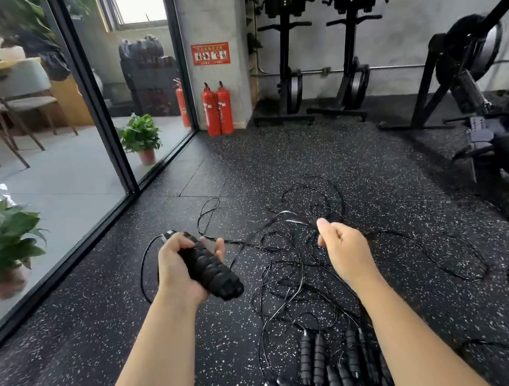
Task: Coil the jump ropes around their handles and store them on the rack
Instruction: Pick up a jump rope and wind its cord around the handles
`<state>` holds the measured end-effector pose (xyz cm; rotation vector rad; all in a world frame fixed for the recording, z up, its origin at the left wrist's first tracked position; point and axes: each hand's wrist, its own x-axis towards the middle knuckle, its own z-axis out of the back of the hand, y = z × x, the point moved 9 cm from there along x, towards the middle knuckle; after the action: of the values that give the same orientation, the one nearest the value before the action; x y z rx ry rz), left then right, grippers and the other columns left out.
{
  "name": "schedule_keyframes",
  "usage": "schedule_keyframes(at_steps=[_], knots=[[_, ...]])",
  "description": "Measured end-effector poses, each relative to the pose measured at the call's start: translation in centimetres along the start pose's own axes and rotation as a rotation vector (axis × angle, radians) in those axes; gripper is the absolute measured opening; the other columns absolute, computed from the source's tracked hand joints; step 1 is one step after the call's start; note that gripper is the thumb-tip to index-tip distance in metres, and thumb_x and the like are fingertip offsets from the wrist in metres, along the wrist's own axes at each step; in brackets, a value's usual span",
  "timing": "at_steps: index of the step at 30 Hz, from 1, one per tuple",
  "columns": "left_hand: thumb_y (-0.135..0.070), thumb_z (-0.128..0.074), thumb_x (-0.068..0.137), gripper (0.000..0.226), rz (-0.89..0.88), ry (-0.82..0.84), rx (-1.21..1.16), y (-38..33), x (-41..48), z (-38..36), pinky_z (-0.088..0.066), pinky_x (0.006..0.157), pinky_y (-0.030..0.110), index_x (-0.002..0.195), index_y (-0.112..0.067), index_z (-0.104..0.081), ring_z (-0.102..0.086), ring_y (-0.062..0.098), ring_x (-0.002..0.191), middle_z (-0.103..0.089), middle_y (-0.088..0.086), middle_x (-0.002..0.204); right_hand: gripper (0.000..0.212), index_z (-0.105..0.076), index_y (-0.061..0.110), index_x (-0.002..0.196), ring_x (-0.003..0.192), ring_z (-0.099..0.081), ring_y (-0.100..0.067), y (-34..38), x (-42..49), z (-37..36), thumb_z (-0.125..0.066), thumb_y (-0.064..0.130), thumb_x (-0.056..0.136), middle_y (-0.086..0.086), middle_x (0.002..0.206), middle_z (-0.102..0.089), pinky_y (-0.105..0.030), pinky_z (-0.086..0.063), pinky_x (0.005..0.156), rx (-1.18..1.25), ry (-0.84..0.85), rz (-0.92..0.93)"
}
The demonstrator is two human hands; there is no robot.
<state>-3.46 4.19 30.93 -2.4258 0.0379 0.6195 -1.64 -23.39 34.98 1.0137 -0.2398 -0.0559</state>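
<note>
Speckled rubber gym floor [368, 157], glass wall [41, 151], left hand [176, 268] fingers clamped on handles [211, 271], right hand [345, 249] fingers pinching rope [283, 218]

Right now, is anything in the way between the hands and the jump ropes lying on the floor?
Nothing visible blocks them. The left hand already grips a pair of handles, and the right hand pinches their cord. The other handles lie on bare floor below the arms, though their cords are tangled together. No rack is in view.
</note>
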Motion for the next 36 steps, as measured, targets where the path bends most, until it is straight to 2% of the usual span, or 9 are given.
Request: schedule_keyframes(at_steps=[3,7,10,12,18,25,28,31,36], knots=[[-0.01,-0.053,0.057,0.026,0.049,0.017,0.304,-0.7,-1.1,-0.9,-0.049,0.065,0.03,0.082,-0.006,-0.053,-0.06,0.021,0.061,-0.06,0.009,0.08,0.029,-0.054,0.004,0.077,0.051,-0.035,-0.014,-0.7,0.1,-0.6,-0.048,0.024,0.098,0.004,0.055,-0.042,-0.031,-0.029,0.053,-0.045,0.081,-0.019],[-0.013,-0.056,0.053,0.021,0.045,0.085,1.037,-4.4,-3.3,-3.3,-0.043,0.05,0.023,0.073,-0.008,-0.053,-0.05,0.017,0.047,-0.055,0.005,0.061,0.03,-0.047,0.015,0.07,0.056,-0.038,-0.016,-4.1,1.2,0.4,-0.045,0.021,0.1,0.002,0.063,-0.046,-0.032,-0.03,0.054,-0.25,0.112,-0.121],[-0.023,-0.063,0.046,0.021,-0.078,0.088,1.588,-7.4,-5.0,-5.7,-0.042,0.051,0.022,0.063,-0.011,-0.06,-0.051,0.021,0.05,-0.059,0.007,0.059,0.023,-0.061,0.002,0.108,0.072,-0.053,-0.027,-6.7,1.3,0.6,-0.043,0.009,0.096,-0.011,0.091,-0.061,-0.038,-0.044,0.067,-0.274,0.16,-0.246],[-0.027,-0.065,0.043,0.028,-0.111,0.115,1.857,-7.7,-6.2,-7.7,-0.042,0.053,0.024,0.066,-0.01,-0.062,-0.053,0.021,0.055,-0.062,0.006,0.065,0.039,-0.047,0.001,0.136,0.099,-0.059,-0.032,-6.6,1.0,0.4,-0.039,0.007,0.099,-0.016,0.127,-0.056,-0.035,-0.045,0.077,-0.232,0.193,-0.286],[-0.046,-0.074,0.057,0.04,-0.535,0.033,2.462,-7.1,-8.8,-12.8,-0.042,0.057,0.025,0.083,-0.02,-0.058,-0.06,0.016,0.074,-0.06,-0.004,0.081,0.046,-0.039,0.005,0.144,0.128,-0.048,-0.024,0.2,-0.1,0.0,-0.044,0.006,0.098,-0.012,0.145,-0.046,-0.031,-0.037,0.103,-0.082,0.245,-0.123],[-0.039,-0.073,0.072,0.049,-0.972,0.04,2.669,-5.5,-12.2,-16.4,-0.04,0.087,0.04,0.109,-0.02,-0.047,-0.052,0.018,0.096,-0.055,-0.003,0.101,0.038,-0.052,0.012,0.136,0.12,-0.053,-0.011,10.8,-2.6,0.2,-0.051,0.017,0.099,0.001,0.132,-0.058,-0.023,-0.039,0.102,0.124,0.362,0.12],[-0.041,-0.069,0.074,0.05,-1.063,0.068,2.665,-4.7,-13.2,-17.6,-0.038,0.093,0.044,0.113,-0.021,-0.046,-0.051,0.021,0.106,-0.054,-0.002,0.108,0.029,-0.065,0.008,0.116,0.1,-0.06,-0.011,13.6,-3.7,-0.3,-0.045,0.023,0.102,-0.001,0.11,-0.067,-0.02,-0.042,0.087,0.198,0.414,0.158],[-0.042,-0.067,0.074,0.045,-1.079,0.114,2.624,-4.4,-14.2,-18.2,-0.037,0.088,0.043,0.107,-0.022,-0.044,-0.053,0.021,0.101,-0.053,-0.002,0.101,0.035,-0.059,0.006,0.082,0.064,-0.05,-0.015,14.6,-4.2,0.1,-0.04,0.028,0.103,-0.007,0.073,-0.059,-0.03,-0.037,0.063,0.169,0.396,0.194],[-0.046,-0.069,0.068,0.044,-0.96,0.195,2.405,-4.0,-15.7,-18.1,-0.039,0.061,0.03,0.094,-0.025,-0.042,-0.057,0.016,0.074,-0.056,-0.009,0.081,0.042,-0.041,0.017,0.063,0.056,-0.038,-0.016,16.1,-4.0,3.6,-0.044,0.033,0.101,0.003,0.057,-0.042,-0.035,-0.03,0.057,-0.003,0.159,0.317]])
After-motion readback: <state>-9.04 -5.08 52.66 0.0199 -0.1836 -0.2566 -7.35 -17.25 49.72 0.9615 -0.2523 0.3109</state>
